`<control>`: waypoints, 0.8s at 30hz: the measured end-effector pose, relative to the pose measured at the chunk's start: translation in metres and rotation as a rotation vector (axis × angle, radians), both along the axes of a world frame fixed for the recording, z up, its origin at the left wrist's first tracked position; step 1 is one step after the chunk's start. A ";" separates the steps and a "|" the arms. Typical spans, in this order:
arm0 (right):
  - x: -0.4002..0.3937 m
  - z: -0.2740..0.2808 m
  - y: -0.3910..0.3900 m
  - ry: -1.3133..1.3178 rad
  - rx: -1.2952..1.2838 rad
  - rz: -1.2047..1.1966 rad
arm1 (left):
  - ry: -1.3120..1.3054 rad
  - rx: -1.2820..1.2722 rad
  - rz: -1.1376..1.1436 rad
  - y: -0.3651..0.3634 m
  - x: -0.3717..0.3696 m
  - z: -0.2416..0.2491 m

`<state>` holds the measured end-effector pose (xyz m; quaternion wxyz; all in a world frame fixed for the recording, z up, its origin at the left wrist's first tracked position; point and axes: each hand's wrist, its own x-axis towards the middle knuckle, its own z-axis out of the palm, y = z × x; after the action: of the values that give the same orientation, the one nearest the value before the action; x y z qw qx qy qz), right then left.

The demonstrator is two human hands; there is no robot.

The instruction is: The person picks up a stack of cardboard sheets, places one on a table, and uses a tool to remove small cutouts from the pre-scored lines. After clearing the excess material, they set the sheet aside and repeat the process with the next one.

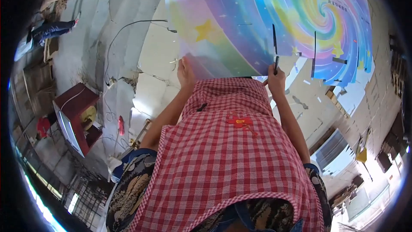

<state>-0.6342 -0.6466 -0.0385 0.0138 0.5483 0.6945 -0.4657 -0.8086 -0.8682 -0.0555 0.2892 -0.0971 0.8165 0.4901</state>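
Observation:
A large glossy printed sheet point(240, 43), with pastel swirls, gold stars and black lettering, lies before me at the near side of a pale worktop. My left hand point(185, 74) is closed on its lower left corner, thumb up along the edge. My right hand point(277, 79) is closed around a slim dark tool point(276, 63) at the sheet's lower right edge. A long thin black strip point(274, 36) runs upward from it across the print; I cannot tell whether it belongs to the tool.
Another swirl-printed sheet point(330, 25) lies to the right, with dark strips and small scraps over it. The pale worktop point(156, 60) shows at left. A black cable point(118, 38) curves across the left. On the floor stands a dark red box point(77, 99). A person's leg point(56, 29) shows far left.

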 end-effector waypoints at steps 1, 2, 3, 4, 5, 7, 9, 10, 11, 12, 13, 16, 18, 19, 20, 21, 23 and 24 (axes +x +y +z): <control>-0.007 0.009 0.000 0.005 -0.033 -0.041 | 0.008 0.063 0.052 0.002 0.000 0.000; -0.012 0.015 0.000 0.010 -0.066 -0.080 | 0.017 0.124 0.108 0.001 -0.003 -0.001; -0.014 0.018 -0.001 0.001 -0.064 -0.084 | 0.007 0.125 0.105 -0.006 -0.007 -0.005; -0.015 0.020 -0.001 -0.014 -0.056 -0.084 | -0.028 0.179 -0.086 -0.016 -0.012 -0.011; -0.015 0.021 -0.001 -0.028 -0.050 -0.086 | -0.062 0.231 -0.278 -0.026 -0.017 -0.017; -0.016 0.024 -0.002 -0.048 -0.045 -0.096 | -0.104 0.283 -0.478 -0.035 -0.028 -0.010; -0.018 0.026 0.002 -0.114 -0.050 -0.066 | 0.004 0.288 -0.677 -0.035 -0.037 0.006; -0.017 0.027 0.002 -0.148 -0.054 -0.053 | 0.058 0.290 -0.778 -0.034 -0.042 0.016; -0.015 0.028 0.001 -0.151 -0.057 -0.067 | 0.052 0.291 -0.790 -0.033 -0.048 0.024; -0.015 0.028 0.001 -0.146 -0.062 -0.079 | -0.007 0.172 -0.904 -0.032 -0.055 0.032; -0.016 0.026 0.002 -0.136 -0.065 -0.090 | -0.061 0.050 -1.014 -0.029 -0.063 0.038; -0.018 0.023 -0.002 -0.135 -0.045 -0.095 | -0.126 -0.079 -1.128 -0.028 -0.068 0.035; -0.019 0.026 -0.003 -0.136 0.015 -0.063 | -0.128 -0.083 -1.126 -0.028 -0.065 0.030; -0.021 0.031 -0.004 -0.138 0.015 -0.065 | -0.130 -0.081 -1.128 -0.031 -0.063 0.028; -0.022 0.037 -0.005 -0.174 0.062 -0.057 | -0.149 0.020 -1.102 -0.035 -0.065 0.024; -0.024 0.046 -0.008 -0.213 0.111 -0.050 | -0.170 0.123 -1.075 -0.038 -0.067 0.020; -0.009 0.057 -0.015 -0.268 0.219 -0.054 | -0.198 0.231 -1.049 -0.038 -0.071 0.019; 0.005 0.062 -0.020 -0.280 0.280 -0.064 | -0.323 0.241 -0.921 -0.034 -0.077 0.022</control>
<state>-0.6290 -0.6661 0.0232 0.0192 0.6260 0.7260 -0.2840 -0.8859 -0.9018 -0.0333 0.6072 0.2331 0.6571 0.3811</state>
